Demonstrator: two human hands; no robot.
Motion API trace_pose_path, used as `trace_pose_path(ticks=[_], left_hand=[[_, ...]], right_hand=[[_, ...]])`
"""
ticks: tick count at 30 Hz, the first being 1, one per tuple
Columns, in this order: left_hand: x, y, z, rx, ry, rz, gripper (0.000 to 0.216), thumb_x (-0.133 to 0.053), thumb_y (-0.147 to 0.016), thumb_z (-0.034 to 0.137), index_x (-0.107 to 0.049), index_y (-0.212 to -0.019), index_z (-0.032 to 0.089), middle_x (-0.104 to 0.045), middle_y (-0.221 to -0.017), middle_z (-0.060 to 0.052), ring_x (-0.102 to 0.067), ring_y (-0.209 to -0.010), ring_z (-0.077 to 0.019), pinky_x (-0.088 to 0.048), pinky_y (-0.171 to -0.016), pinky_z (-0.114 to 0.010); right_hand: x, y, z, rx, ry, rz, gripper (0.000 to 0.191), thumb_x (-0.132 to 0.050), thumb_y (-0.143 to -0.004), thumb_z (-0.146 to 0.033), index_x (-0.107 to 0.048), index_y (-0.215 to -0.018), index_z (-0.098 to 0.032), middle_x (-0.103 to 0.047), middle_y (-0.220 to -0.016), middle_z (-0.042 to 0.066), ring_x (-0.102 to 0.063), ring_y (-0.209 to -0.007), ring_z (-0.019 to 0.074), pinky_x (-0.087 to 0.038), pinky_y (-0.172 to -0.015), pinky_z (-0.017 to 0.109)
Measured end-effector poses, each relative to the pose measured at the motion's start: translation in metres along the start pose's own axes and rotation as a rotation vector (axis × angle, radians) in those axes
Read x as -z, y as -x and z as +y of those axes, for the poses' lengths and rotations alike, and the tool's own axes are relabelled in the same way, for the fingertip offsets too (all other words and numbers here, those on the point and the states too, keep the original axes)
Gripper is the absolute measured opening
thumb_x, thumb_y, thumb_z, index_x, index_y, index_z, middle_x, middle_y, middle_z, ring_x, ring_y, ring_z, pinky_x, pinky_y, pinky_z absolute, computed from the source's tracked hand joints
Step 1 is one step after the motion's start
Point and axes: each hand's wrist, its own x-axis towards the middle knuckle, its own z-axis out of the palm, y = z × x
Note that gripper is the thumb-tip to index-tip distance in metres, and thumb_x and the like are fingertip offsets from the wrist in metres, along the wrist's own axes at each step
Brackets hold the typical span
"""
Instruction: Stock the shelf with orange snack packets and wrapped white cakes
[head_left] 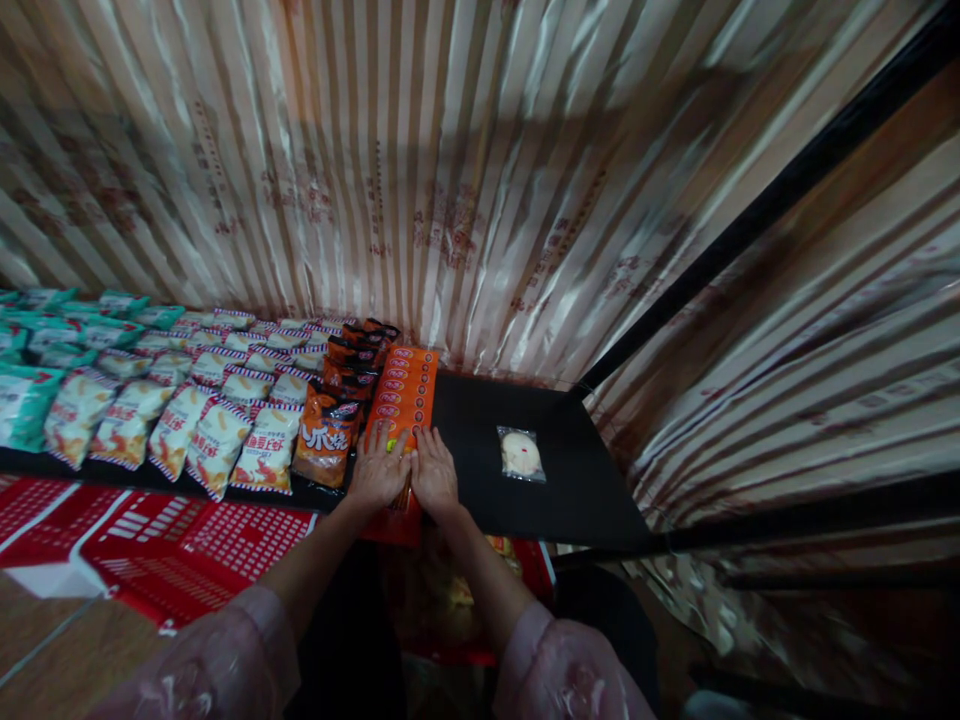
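A long orange packet strip (408,385) with a row of repeated logos lies front to back on the black shelf. Its near end hangs over the front edge. My left hand (381,472) rests on the strip's near part, fingers stretched forward. Beside it, my right hand (435,470) lies along the strip's right edge, also with fingers extended, and the two thumbs are close together. Between the hands a bit of the strip is covered. Just left of my left hand stand orange-and-black snack bags (326,440) in a row going back.
White snack bags (264,445) fill rows further left, then teal bags (26,405). A clear-wrapped pale round item (520,454) lies on the black shelf (480,500) at right. Red baskets (195,545) sit below. Behind hangs striped sheeting (450,180); a black pole (720,240) slants at right.
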Motion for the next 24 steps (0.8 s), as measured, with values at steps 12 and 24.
trace_pose_path(ticks=[12, 24], left_hand=[[0.000, -0.001, 0.002, -0.013, -0.010, 0.025, 0.047, -0.032, -0.085, 0.036, -0.042, -0.129, 0.024, -0.035, -0.139, -0.010, -0.026, -0.129, -0.0296, -0.021, -0.102, -0.049], [-0.003, -0.002, 0.001, -0.013, 0.000, 0.027, 0.047, -0.033, -0.084, 0.036, -0.043, -0.128, 0.024, -0.034, -0.140, -0.009, -0.024, -0.130, -0.0294, -0.020, -0.102, -0.048]], right_hand=[[-0.002, -0.022, 0.010, 0.015, 0.025, 0.008, 0.047, -0.028, -0.089, -0.026, -0.033, -0.134, -0.015, -0.029, -0.142, 0.005, -0.012, -0.134, 0.0178, -0.020, -0.105, 0.035], [-0.004, -0.025, 0.012, -0.038, -0.005, -0.014, 0.049, -0.027, -0.089, -0.032, -0.028, -0.137, -0.020, -0.030, -0.142, 0.001, -0.014, -0.133, 0.0178, -0.019, -0.104, 0.035]])
